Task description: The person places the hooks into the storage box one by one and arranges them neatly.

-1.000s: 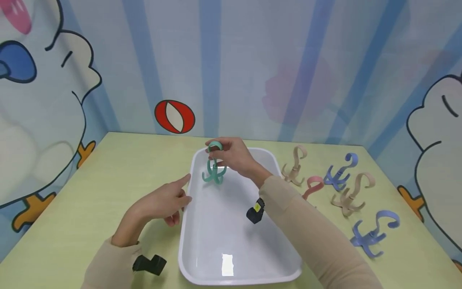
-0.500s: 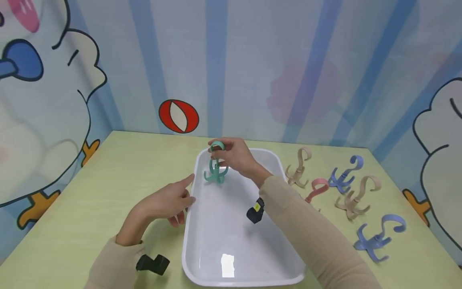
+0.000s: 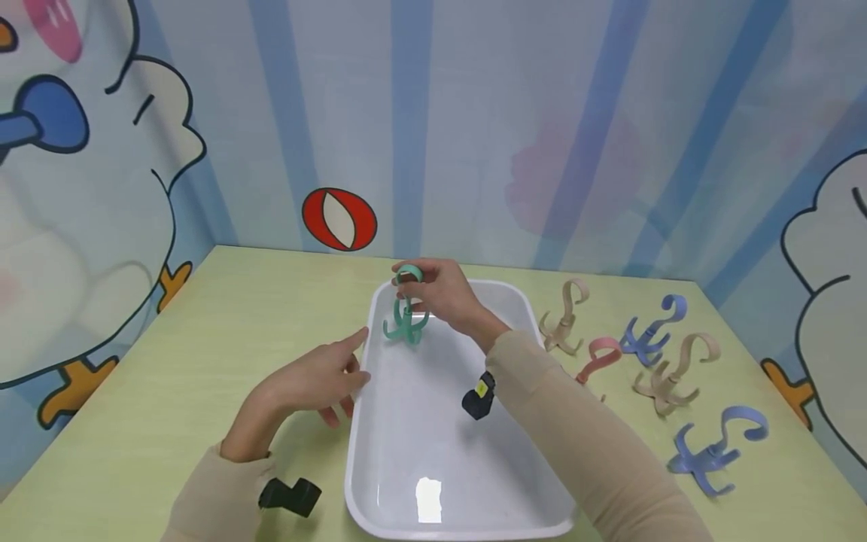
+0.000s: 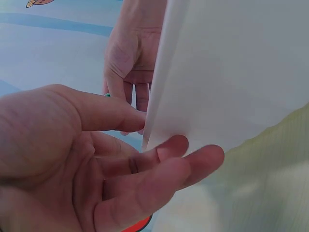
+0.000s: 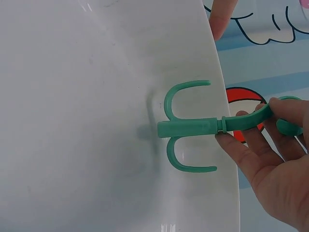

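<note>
A white tray (image 3: 420, 421) with raised walls lies on the table. Over its far left corner my right hand (image 3: 447, 293) pinches a green multi-prong hanging hook (image 3: 408, 330) by its curved upper stem. The prongs point downward over the tray, close to its floor. In the right wrist view the green hook's prongs (image 5: 188, 128) fan out beyond my fingers. My left hand (image 3: 314, 376) is at the tray's left side, fingers loosely extended. The left wrist view shows its thumb (image 4: 116, 113) at the rim and other fingertips against the outer wall.
To the right of the tray stand several similar hooks: beige hooks (image 3: 565, 316) (image 3: 667, 384), blue hooks (image 3: 653, 331) (image 3: 707, 455) and a pink hook (image 3: 599, 357) partly hidden by the right sleeve (image 3: 582, 429). A printed curtain (image 3: 467, 135) rises behind the yellow-green table (image 3: 271, 301).
The whole scene shifts slightly rightward as the head view turns. My right hand keeps the green hook at the same tray corner, and my left hand stays at the rim.
</note>
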Tool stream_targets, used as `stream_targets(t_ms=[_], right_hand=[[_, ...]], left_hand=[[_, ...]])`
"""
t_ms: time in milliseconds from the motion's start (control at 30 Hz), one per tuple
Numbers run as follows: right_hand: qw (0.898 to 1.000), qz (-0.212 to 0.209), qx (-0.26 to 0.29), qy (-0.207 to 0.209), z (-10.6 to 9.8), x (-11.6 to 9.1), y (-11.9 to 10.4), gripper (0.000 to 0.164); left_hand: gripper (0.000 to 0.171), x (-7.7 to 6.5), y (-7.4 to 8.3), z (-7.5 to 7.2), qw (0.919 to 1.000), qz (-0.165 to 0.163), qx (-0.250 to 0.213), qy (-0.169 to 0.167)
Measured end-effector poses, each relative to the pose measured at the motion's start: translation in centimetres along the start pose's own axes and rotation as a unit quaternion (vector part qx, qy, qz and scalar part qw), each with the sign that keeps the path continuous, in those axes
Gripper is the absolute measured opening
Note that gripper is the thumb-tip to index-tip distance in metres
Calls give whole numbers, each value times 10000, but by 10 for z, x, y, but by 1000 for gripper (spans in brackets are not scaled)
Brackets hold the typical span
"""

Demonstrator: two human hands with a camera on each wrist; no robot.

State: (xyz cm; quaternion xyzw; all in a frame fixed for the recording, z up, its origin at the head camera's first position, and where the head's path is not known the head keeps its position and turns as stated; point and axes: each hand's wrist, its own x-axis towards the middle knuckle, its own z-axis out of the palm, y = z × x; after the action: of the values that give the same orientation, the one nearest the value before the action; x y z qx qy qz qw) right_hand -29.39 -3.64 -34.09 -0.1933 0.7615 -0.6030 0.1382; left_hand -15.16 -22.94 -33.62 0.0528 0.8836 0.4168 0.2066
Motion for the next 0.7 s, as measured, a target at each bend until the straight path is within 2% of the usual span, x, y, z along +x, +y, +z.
stream_targets(t_ms=[167, 433, 533, 700], right_hand=[[10000, -10, 14, 2, 2, 1, -1, 34], [10000, 46, 55, 34, 4, 3, 2, 34], [10000, 68, 37, 64, 5, 4, 2, 34], [10000, 40, -11, 86, 7, 5, 1, 35]], left_hand=[[78, 0, 1, 1, 10000, -52, -32, 24], [76, 1, -2, 3, 9995, 297, -94, -6], [76, 1, -3, 3, 9986, 521, -21, 29], [71, 3, -2, 5, 9940, 1073, 168, 159]])
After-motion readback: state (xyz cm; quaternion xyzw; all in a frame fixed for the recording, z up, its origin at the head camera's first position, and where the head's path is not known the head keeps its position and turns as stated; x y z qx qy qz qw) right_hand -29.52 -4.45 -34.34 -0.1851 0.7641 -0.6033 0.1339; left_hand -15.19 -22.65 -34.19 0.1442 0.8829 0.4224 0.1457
